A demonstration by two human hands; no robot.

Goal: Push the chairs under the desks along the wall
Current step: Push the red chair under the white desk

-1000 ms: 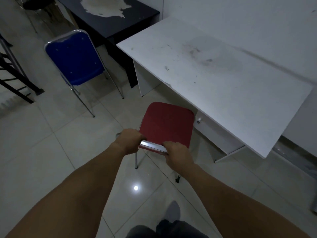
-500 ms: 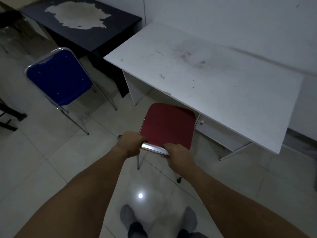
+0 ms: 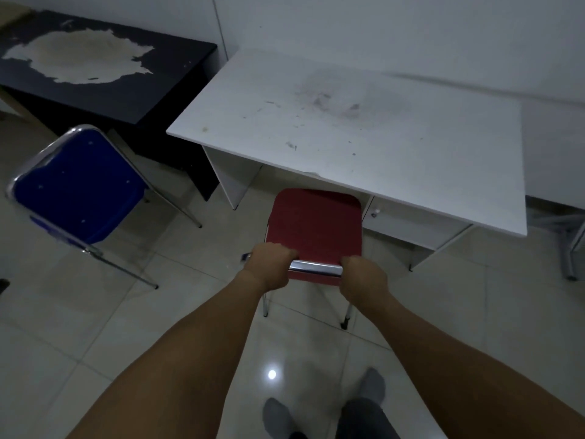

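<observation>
Both hands grip the chrome top rail of the red chair [image 3: 315, 226]; left hand [image 3: 270, 264] wrapped closed over the rail's left end, right hand [image 3: 362, 278] wrapped closed over the right end, bare shiny rail showing between them; fingers curled over the front of the backrest, tips hidden. Red chair stands on the tiled floor [image 3: 95, 327] in front of the white desk [image 3: 348, 128]; seat's far edge sits right at the desk's front edge, whether it is under the top yet cannot be told; chair's rear legs clearly out on the floor. White desk is against the wall, top smudged, small drawer with knob below on the right. Blue chair [image 3: 79, 194] with chrome frame stands left, well apart from the red one, near the black desk [image 3: 126, 90] with peeled top. Socked feet at bottom edge.
</observation>
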